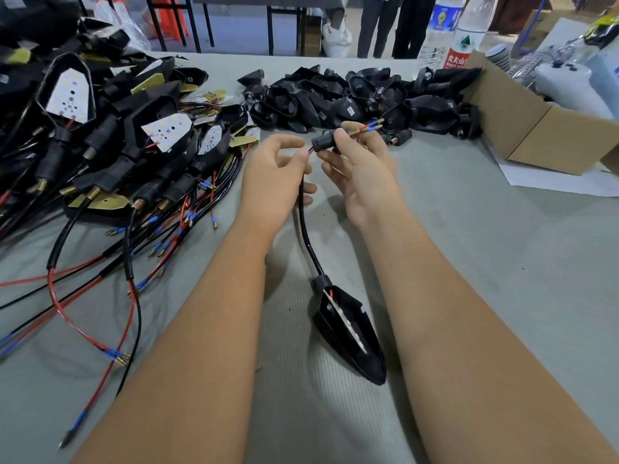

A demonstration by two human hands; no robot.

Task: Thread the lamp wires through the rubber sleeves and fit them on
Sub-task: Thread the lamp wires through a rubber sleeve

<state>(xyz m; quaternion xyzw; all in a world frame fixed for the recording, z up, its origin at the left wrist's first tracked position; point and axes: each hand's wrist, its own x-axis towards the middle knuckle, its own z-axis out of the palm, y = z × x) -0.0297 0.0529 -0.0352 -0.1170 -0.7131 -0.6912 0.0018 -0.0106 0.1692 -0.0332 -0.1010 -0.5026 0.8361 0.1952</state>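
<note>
grey table [469,262] piled with lamps [100,135]; left hand [274,182] pinches wires [303,195], right hand [361,172] grips sleeve [323,143].

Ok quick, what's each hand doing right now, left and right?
Left hand: pinching the lamp's black cable just below the rubber sleeve.
Right hand: holding the rubber sleeve, with the wire ends sticking out past it.

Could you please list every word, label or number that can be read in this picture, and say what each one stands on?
"农夫山": red label of the clear water bottle at the back; the small Latin line beneath is too blurred to read.
Blue-labelled bottle: print too blurred to read.
Small white stickers on the black lamp housings: too small to read.
Nothing else legible.
</note>
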